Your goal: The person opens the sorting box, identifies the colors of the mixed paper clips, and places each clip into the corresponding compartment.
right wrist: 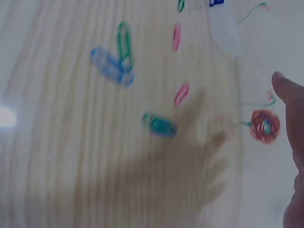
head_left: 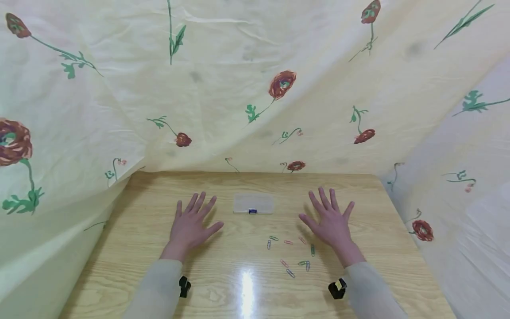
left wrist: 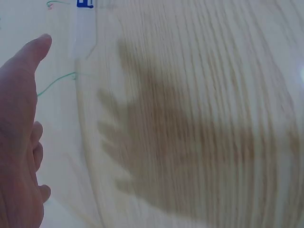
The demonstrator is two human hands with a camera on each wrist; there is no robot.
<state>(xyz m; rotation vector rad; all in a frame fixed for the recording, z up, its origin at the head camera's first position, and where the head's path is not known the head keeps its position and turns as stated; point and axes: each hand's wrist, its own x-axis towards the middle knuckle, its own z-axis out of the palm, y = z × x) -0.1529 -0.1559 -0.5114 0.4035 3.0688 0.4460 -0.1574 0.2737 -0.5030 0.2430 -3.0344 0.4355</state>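
Note:
My left hand (head_left: 191, 227) is spread over the left part of the wooden table, fingers straight and holding nothing. On the other side my right hand (head_left: 332, 223) is spread the same way, just right of several loose paper clips. Among them are a pink paper clip (head_left: 288, 242), a green paper clip (head_left: 312, 250) and a blue paper clip (head_left: 290, 273). A clear plastic box (head_left: 253, 203) with a blue latch (head_left: 253, 212) lies between the hands, farther back. In the right wrist view, a blue paper clip (right wrist: 108, 65) lies against a green paper clip (right wrist: 124, 42).
The wood-grain table (head_left: 223, 288) ends at the back against a hanging flowered cloth (head_left: 223, 88), which also lines both sides. A bright light reflection lies on the front of the table. Small black wrist cameras, such as the right one (head_left: 337, 289), sit at the sleeves.

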